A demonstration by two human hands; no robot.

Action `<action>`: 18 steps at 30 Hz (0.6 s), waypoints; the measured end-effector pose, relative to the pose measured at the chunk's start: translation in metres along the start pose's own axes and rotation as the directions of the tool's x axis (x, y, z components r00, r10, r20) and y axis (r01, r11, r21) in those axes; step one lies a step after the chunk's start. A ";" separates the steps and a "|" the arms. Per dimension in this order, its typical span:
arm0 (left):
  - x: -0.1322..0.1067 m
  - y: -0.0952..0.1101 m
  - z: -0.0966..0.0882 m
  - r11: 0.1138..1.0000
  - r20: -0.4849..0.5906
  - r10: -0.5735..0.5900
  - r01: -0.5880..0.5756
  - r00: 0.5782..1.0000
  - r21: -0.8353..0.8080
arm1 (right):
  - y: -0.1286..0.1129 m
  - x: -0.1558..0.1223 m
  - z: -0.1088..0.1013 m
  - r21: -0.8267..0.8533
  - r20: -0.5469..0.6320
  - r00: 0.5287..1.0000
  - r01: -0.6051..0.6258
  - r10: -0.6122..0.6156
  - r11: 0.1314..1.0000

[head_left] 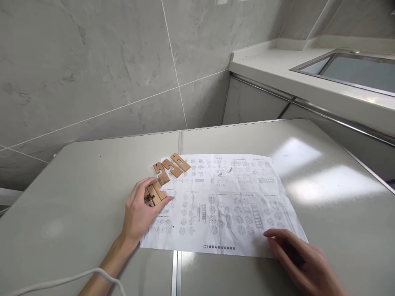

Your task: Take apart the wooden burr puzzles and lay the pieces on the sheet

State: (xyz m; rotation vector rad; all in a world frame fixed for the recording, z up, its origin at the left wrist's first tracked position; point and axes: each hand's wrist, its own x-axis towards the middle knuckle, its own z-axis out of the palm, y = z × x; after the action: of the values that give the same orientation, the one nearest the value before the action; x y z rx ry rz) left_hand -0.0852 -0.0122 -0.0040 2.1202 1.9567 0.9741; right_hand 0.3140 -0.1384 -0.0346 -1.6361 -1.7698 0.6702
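My left hand (137, 209) is curled around a cluster of notched wooden puzzle pieces (156, 193), with the thumb on the near side and the fingers on the far side. Just beyond it, flat wooden pieces with cut-outs lie side by side: a notched one (161, 172), another notched one (172, 167) and one with an oval slot (180, 162). Beneath them spreads a creased white sheet of printed diagrams (228, 222), its text upside down to me. My right hand (300, 255) is at the sheet's near right corner, fingers loosely bent and holding nothing visible.
The pale table (86, 197) has a metal seam (177, 271) running through it. A white cable (77, 275) crosses the lower left, over my left forearm. Grey tiled wall (108, 53) stands behind, and a white counter (262, 68) with a framed opening is at upper right.
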 end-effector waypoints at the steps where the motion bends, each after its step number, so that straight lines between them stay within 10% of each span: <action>1: 0.000 0.000 0.001 1.000 0.007 -0.008 0.008 1.000 -0.003 | 0.000 0.000 0.000 0.000 0.004 1.000 -0.002 0.002 1.000; 18: 0.036 -0.035 -0.014 0.830 0.170 -0.324 0.366 0.931 -0.421 | -0.013 0.003 -0.005 0.170 -0.074 0.968 -0.223 0.238 0.960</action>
State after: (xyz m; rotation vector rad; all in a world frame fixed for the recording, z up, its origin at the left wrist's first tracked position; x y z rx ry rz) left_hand -0.1236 0.0226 0.0037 1.4710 1.7675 1.0969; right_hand 0.3089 -0.1371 -0.0219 -1.7475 -1.4330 0.8061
